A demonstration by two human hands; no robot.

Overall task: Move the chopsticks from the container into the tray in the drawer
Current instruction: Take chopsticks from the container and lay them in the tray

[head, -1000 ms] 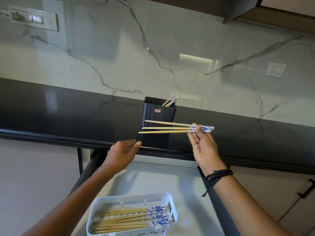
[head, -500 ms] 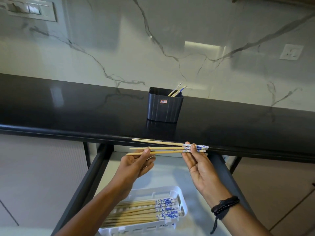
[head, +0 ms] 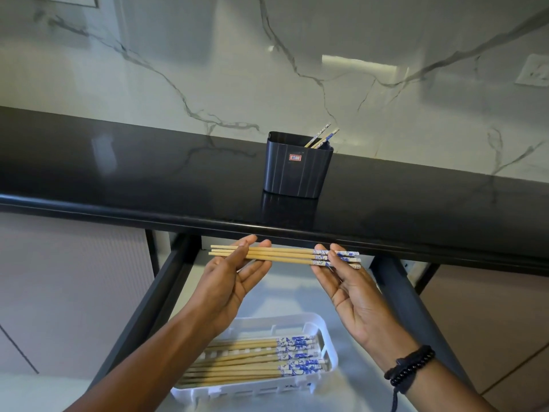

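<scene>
Pinching the held chopsticks (head: 285, 254), three of them, level and side by side in the air, just below the near edge of the black countertop (head: 118, 173) and above the open drawer (head: 162, 295). Gripping the plain wooden tips on the left with the left hand (head: 228, 281), one digit lying across the front of the sticks and the others reaching up behind. Clamping the blue-and-white patterned ends on the right with the right hand (head: 353, 289), fingertips closing on the sticks, palm facing the camera. Wearing dark beaded bracelets (head: 410, 365) on the right wrist.

Hanging well above the white tray (head: 330, 349), itself sitting near in the drawer and carrying a row of stored chopsticks (head: 252, 362), all lying left to right with patterned ends to the right.

Standing upright on the countertop, beyond the hands, the dark container (head: 297, 173) with a small red label on its near face. Leaning in its far right corner, two remaining chopsticks (head: 322, 137), ends poking above the rim. Rising behind, a white marble wall (head: 208, 69) with grey veins, bearing a socket (head: 534, 71) at the far right.
</scene>
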